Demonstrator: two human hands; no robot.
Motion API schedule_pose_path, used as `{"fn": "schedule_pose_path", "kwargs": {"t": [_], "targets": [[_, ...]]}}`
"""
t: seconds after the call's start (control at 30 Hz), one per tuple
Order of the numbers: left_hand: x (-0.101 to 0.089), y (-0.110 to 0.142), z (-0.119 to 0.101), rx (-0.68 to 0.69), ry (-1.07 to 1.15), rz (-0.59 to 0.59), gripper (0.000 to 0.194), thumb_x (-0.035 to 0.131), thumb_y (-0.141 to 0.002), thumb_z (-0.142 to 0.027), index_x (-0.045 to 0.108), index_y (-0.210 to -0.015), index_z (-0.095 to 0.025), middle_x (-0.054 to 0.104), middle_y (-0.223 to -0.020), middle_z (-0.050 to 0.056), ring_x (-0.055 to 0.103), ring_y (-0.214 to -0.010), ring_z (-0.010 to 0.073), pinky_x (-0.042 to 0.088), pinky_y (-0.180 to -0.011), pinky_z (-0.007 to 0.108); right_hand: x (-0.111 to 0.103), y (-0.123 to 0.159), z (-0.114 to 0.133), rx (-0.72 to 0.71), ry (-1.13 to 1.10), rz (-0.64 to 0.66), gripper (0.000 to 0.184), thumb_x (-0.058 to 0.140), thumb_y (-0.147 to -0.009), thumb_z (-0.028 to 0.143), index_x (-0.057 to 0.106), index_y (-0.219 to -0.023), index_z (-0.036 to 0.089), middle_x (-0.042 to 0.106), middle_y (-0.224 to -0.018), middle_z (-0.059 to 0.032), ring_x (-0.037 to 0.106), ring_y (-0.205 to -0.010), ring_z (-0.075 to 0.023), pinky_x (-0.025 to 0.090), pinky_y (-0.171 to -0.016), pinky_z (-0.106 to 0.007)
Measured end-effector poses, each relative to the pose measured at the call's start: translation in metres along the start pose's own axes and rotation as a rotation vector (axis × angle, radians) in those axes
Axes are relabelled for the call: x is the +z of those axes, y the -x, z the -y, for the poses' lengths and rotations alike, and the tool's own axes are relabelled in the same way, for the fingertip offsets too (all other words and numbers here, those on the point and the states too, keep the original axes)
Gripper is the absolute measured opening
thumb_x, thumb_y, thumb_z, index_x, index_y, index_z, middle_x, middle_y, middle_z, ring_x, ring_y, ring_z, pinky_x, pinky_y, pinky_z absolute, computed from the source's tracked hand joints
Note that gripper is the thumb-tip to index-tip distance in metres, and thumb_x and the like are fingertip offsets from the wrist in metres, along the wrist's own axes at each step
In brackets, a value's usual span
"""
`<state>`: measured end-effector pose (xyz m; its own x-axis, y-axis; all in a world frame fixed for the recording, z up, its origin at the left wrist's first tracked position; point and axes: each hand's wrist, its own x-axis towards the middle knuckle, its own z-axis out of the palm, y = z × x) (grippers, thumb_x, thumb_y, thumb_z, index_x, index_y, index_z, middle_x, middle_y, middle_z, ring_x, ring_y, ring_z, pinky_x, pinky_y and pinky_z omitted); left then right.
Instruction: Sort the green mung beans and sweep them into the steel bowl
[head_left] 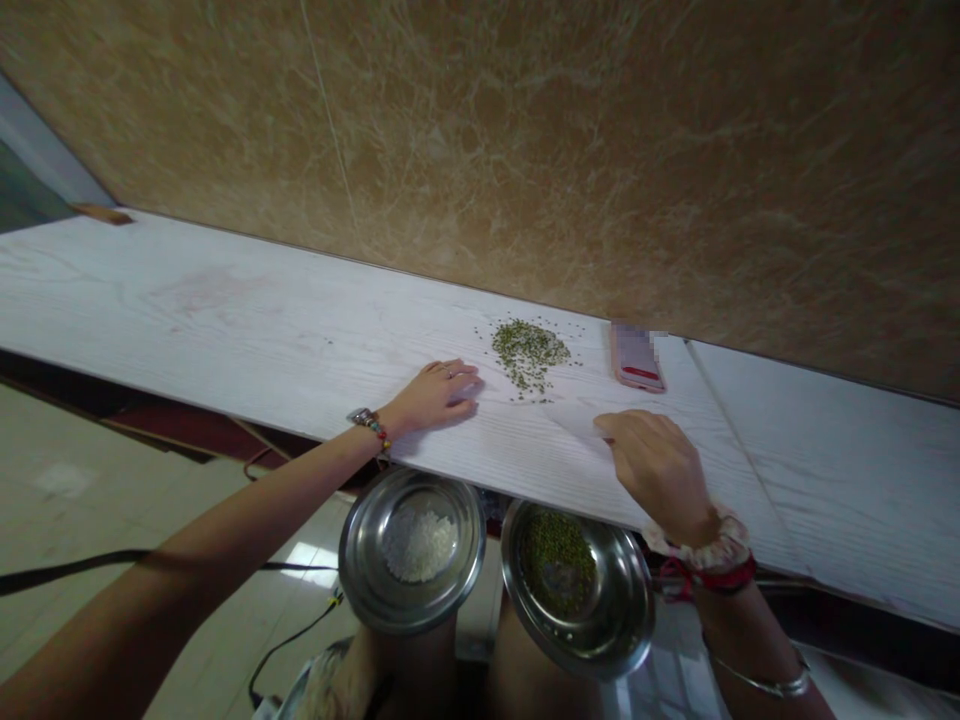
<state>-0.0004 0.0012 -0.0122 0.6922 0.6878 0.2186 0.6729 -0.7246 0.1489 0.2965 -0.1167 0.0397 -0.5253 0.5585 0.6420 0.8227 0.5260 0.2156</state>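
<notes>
My left hand (435, 397) lies palm down on the white wooden board, its fingers stretched out and nothing in them. Just beyond its fingertips, a loose pile of mung beans (521, 350) is spread out, with a few pale grains among them. My right hand (655, 462) is closed above the board to the right of the pile. A faint, pale, thin shape reaches from its fingertips toward the beans, too indistinct to name. Below the board's edge, one steel bowl (352, 590) holds white grains (420, 540), and another steel bowl (619, 625) holds mung beans (559, 565).
A phone in a pink case (636, 358) lies on the board (300, 340) near the marbled wall (480, 150). The bowls rest on the person's legs. A small brown piece (101, 213) sits at the far left end. Black cables (289, 640) cross the lower left.
</notes>
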Motion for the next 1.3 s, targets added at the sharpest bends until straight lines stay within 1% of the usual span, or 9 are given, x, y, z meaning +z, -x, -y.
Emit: {"fn": "schedule_pose_path", "kwargs": {"t": [0.2,0.5,0.67,0.73,0.83,0.9,0.97,1.13,1.3], "targets": [[0.002,0.000,0.001,0.006,-0.011,-0.005,0.035,0.047,-0.092,-0.038,0.055,-0.121,-0.021,0.054,-0.136,0.008,0.047,-0.127,0.0261,0.037,-0.102,0.042,-0.005,0.020,-0.009,0.043,0.059,0.018,0.026,0.042,-0.084,0.003,0.062,-0.091,0.018,0.068,-0.078,-0.0047,0.057,-0.076,-0.0186,0.041,-0.072,-0.031],[0.000,0.001,-0.001,0.006,-0.037,-0.001,0.034,0.047,-0.092,-0.037,0.056,-0.120,-0.019,0.056,-0.134,0.009,0.047,-0.127,0.0260,0.038,-0.101,0.041,-0.020,0.011,0.019,-0.067,-0.031,0.026,0.027,0.040,-0.086,0.001,0.062,-0.089,0.016,0.069,-0.077,-0.0037,0.059,-0.076,-0.0159,0.044,-0.072,-0.028],[0.000,0.001,-0.002,0.005,-0.028,0.001,0.035,0.047,-0.093,-0.037,0.056,-0.121,-0.018,0.055,-0.135,0.010,0.047,-0.127,0.0271,0.038,-0.102,0.043,-0.031,0.009,0.005,0.063,0.168,0.045,0.019,0.044,-0.091,0.013,0.063,-0.092,0.013,0.069,-0.076,-0.0063,0.060,-0.069,-0.0173,0.045,-0.067,-0.029],[0.001,0.001,-0.002,-0.001,-0.025,0.010,0.036,0.047,-0.093,-0.037,0.056,-0.121,-0.017,0.054,-0.135,0.011,0.046,-0.128,0.0276,0.037,-0.103,0.043,-0.032,0.008,-0.004,0.157,0.255,0.116,0.021,0.044,-0.091,0.016,0.064,-0.096,0.012,0.069,-0.073,-0.0064,0.060,-0.066,-0.0180,0.044,-0.063,-0.029],[0.001,0.001,-0.002,-0.008,-0.025,0.007,0.036,0.047,-0.093,-0.037,0.055,-0.122,-0.017,0.054,-0.135,0.011,0.046,-0.128,0.0277,0.037,-0.103,0.043,-0.032,0.001,-0.012,0.325,0.284,0.326,0.022,0.046,-0.088,0.016,0.065,-0.099,0.016,0.070,-0.073,-0.0053,0.063,-0.068,-0.0191,0.043,-0.059,-0.029],[0.001,0.002,-0.002,-0.009,-0.024,0.001,0.037,0.047,-0.093,-0.036,0.055,-0.122,-0.017,0.054,-0.135,0.011,0.046,-0.128,0.0276,0.037,-0.103,0.043,-0.031,-0.007,-0.010,0.421,0.272,0.467,0.022,0.047,-0.087,0.017,0.066,-0.099,0.019,0.072,-0.077,-0.0052,0.065,-0.072,-0.0200,0.044,-0.060,-0.029],[0.000,0.002,-0.002,-0.006,-0.021,-0.003,0.036,0.047,-0.092,-0.037,0.055,-0.121,-0.017,0.054,-0.136,0.010,0.046,-0.127,0.0275,0.037,-0.103,0.043,-0.031,-0.017,-0.003,0.462,0.246,0.552,0.023,0.047,-0.088,0.017,0.066,-0.100,0.019,0.073,-0.082,-0.0058,0.066,-0.076,-0.0203,0.044,-0.062,-0.029],[-0.001,0.002,-0.002,-0.001,-0.029,0.008,0.035,0.047,-0.092,-0.037,0.056,-0.120,-0.018,0.054,-0.137,0.010,0.045,-0.128,0.0273,0.037,-0.103,0.043,-0.030,-0.038,0.026,0.413,0.165,0.615,0.021,0.048,-0.087,0.015,0.066,-0.097,0.018,0.073,-0.089,-0.0081,0.066,-0.082,-0.0204,0.045,-0.066,-0.029],[0.000,0.002,-0.001,-0.004,-0.033,0.021,0.036,0.047,-0.093,-0.037,0.055,-0.122,-0.017,0.053,-0.138,0.010,0.045,-0.129,0.0281,0.036,-0.104,0.044,-0.025,-0.048,0.044,0.333,0.115,0.590,0.020,0.048,-0.085,0.013,0.066,-0.091,0.018,0.072,-0.085,-0.0081,0.065,-0.080,-0.0195,0.044,-0.067,-0.027]]}}
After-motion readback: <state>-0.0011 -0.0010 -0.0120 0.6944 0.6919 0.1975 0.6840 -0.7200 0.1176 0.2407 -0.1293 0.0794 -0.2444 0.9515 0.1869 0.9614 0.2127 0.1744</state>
